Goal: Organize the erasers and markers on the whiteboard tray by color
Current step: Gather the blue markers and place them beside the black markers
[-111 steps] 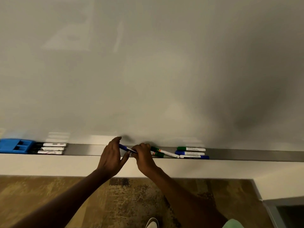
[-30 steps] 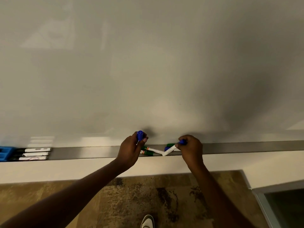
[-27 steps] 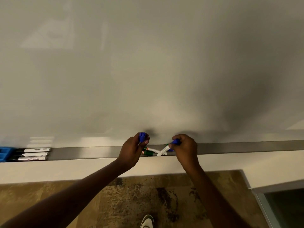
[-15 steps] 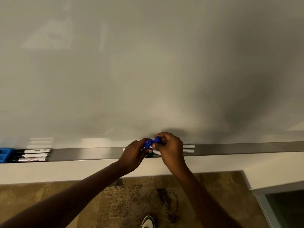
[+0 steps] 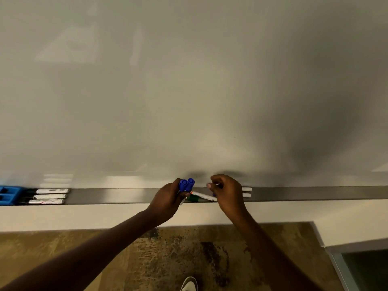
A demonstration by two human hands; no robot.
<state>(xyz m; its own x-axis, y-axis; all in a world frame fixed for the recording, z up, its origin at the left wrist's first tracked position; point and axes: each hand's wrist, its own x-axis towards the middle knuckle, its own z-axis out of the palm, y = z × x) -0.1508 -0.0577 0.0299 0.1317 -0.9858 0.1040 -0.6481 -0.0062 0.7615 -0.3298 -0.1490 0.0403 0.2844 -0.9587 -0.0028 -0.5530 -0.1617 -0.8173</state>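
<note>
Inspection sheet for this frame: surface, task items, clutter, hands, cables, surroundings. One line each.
Surface: metal whiteboard tray under a blank whiteboard.
Task items: blue eraser at far left, three black markers stacked beside it; two blue markers in hand; green markers lying crossed mid-tray; two white marker ends past the right hand.
Clutter: nothing seen.
Hands: left hand grips both blue markers, caps up; right hand over the tray, contents not visible.
Cables: nothing seen.
Surroundings: patterned carpet, shoe tip.
</note>
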